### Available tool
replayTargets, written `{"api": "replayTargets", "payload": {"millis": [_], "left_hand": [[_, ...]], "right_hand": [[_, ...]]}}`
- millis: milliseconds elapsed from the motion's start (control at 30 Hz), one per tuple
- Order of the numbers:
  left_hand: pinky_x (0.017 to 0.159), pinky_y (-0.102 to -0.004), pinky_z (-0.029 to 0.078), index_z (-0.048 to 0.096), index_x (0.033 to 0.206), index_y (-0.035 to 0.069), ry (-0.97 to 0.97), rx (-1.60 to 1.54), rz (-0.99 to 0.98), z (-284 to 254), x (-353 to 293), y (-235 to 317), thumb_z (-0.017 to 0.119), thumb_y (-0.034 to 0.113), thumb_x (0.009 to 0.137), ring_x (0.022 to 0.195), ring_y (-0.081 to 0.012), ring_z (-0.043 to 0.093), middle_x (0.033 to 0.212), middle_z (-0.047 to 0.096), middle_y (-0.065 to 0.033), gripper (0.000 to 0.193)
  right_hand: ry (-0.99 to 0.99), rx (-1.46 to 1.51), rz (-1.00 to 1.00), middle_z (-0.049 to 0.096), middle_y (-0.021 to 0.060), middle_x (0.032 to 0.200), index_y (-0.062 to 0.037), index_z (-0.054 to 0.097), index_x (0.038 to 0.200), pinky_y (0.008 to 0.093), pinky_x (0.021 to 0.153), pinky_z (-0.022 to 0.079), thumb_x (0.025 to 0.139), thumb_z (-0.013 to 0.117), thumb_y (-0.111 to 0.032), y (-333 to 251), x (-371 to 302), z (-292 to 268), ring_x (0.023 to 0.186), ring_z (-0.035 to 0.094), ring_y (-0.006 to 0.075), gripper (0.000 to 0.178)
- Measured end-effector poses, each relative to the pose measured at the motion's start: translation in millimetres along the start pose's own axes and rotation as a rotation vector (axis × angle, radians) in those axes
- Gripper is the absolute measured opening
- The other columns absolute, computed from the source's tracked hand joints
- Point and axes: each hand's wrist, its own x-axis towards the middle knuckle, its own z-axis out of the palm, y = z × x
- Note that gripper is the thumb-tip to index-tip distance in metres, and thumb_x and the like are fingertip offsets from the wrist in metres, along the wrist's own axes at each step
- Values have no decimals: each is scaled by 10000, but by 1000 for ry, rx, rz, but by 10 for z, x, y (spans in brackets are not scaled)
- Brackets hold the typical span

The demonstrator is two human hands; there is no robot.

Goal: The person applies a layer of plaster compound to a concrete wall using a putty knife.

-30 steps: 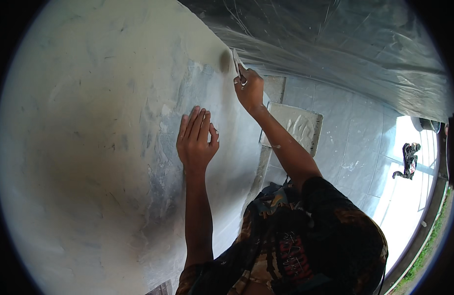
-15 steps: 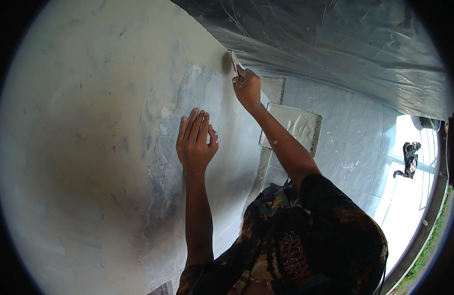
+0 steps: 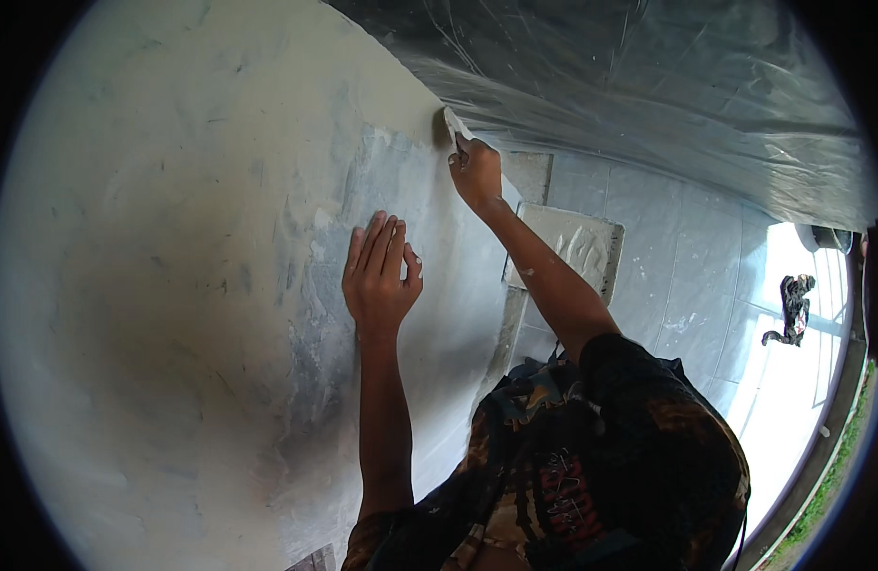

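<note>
1. Right hand point(image 3: 477, 171) is gripping a putty knife point(image 3: 455, 126), pressing its blade against the wall point(image 3: 173, 285) just above the fingers, beside the plastic sheet point(image 3: 648, 105).
2. Left hand point(image 3: 380, 276) is lying flat, fingers together, bracing on the wall.

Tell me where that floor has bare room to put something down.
The pale tiled floor is free right of the white plaster-filled tray, toward the bright doorway. It is crowded at the wall's foot, where the tray lies under the right hand with its scraper.
</note>
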Motion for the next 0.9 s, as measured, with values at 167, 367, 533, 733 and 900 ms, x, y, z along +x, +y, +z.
{"api": "replayTargets", "payload": {"millis": [167,367,533,733,900], "left_hand": [[1057,-469,447,719,1075,34,-8,4,-17,-23,-57,-41,627,44,829,1179,-236,644,1133,725,-89,263],[1059,-468,444,721,1074,37,0,30,-1,-38,-16,-7,629,51,834,1178,-233,645,1129,727,-85,258],[1060,-466,445,719,1080,40,2,4,4,18,5,19,634,52,832,1179,-233,644,1131,725,-85,263],[1062,-468,444,720,1073,40,-5,2,-20,-65,-48,-27,631,45,831,1178,-234,644,1135,724,-85,257],[1063,-469,443,719,1065,38,18,-8,0,-48,-18,-2,631,41,828,1174,-238,646,1137,723,-89,253]], "right_hand": [[-181,-2,-129,609,175,739,57,626,1215,403,689,503,775,669,-16,-13,-734,88,684,612,324,448],[12,100,-22,549,156,665,30,666,1200,346,617,479,768,673,-12,-153,-171,-212,581,551,234,434],[-40,-66,-134,629,187,841,37,624,1213,450,761,512,784,673,-59,-7,35,106,809,619,372,443],[-155,100,-206,598,152,769,53,624,1228,380,698,501,765,683,-12,-192,-812,0,710,588,287,471],[52,89,-140,592,155,737,39,642,1227,351,649,484,772,673,10,-268,-106,-108,653,574,259,457]]}}
